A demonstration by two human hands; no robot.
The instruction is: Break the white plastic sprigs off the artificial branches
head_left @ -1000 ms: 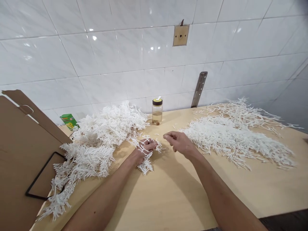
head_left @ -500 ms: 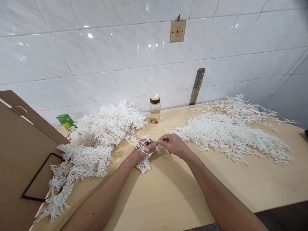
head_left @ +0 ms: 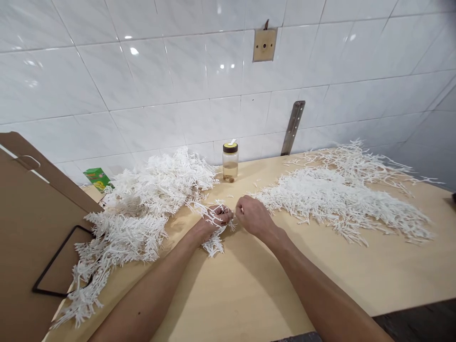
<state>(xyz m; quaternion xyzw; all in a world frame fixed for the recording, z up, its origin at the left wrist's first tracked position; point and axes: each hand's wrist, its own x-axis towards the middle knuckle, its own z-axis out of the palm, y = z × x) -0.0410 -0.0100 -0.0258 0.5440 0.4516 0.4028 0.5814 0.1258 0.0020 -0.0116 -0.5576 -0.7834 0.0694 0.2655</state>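
Observation:
At the middle of the table, my left hand (head_left: 218, 216) is closed around a white branching sprig (head_left: 210, 213), whose thin twigs stick out over the fingers to the left. More of the white twigs (head_left: 213, 244) hang below that hand, close to the tabletop. My right hand (head_left: 252, 214) is closed beside it, a small gap from the left fingertips, with the fingers curled inward. What its fingertips pinch, if anything, is too small to make out. A large heap of white sprigs (head_left: 153, 190) lies left of my hands, and a flatter pile (head_left: 331, 199) spreads to the right.
A jar with a dark and yellow lid (head_left: 230, 164) stands behind my hands, part-filled with liquid. A cardboard box (head_left: 39, 237) takes up the left edge, near a green carton (head_left: 98, 179). The table (head_left: 242, 294) meets a tiled wall, where a metal bracket (head_left: 293, 127) leans.
My right hand has turned over and its fingers have curled in more, with its back now towards me. My left hand holds the sprig in nearly the same place.

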